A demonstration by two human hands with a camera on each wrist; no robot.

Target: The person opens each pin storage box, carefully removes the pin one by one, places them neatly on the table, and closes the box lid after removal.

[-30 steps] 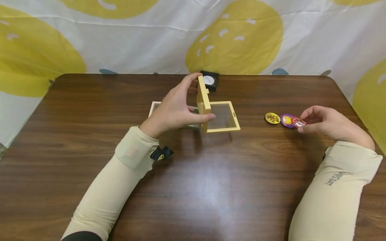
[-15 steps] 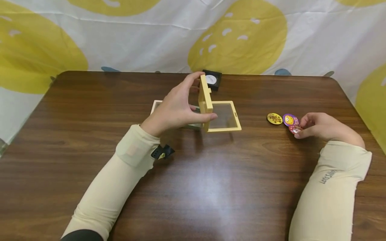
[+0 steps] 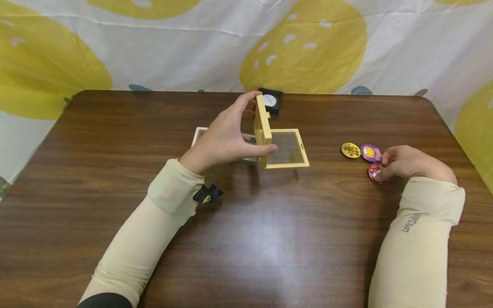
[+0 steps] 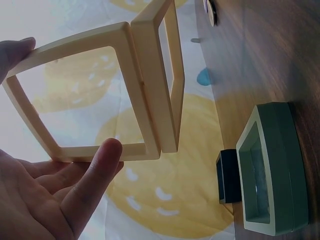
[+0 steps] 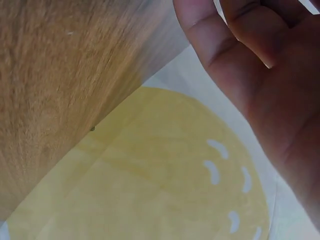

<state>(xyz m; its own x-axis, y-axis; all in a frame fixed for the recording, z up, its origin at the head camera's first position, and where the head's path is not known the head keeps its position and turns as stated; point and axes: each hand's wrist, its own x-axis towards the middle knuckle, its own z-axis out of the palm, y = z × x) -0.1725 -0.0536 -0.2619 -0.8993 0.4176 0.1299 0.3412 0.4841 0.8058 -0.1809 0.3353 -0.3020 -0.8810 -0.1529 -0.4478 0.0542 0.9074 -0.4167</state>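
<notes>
My left hand (image 3: 227, 137) grips one half of a pale yellow hinged display frame (image 3: 262, 124) between thumb and fingers. That half stands upright, and the other half, with a clear film window (image 3: 286, 149), spreads out to the right. The left wrist view shows the two halves of the frame (image 4: 140, 90) parted at the hinge. At the right, my right hand (image 3: 417, 164) pinches a red round badge (image 3: 373, 171) at the table surface, the thumb covering part of it. A purple badge with a yellow bear (image 3: 370, 152) and a yellow patterned badge (image 3: 350, 150) lie beside it.
Behind the left hand, a green frame (image 4: 272, 170) stands on the table, and a whitish frame corner (image 3: 198, 133) shows. A small black case with a white disc (image 3: 271, 101) is at the back edge. A lemon-print curtain (image 3: 173, 51) hangs behind the wooden table (image 3: 269, 239).
The right hand has drawn the red badge off the purple one, toward the front and slightly left, down beside it. The left hand keeps the yellow frame in the same place.
</notes>
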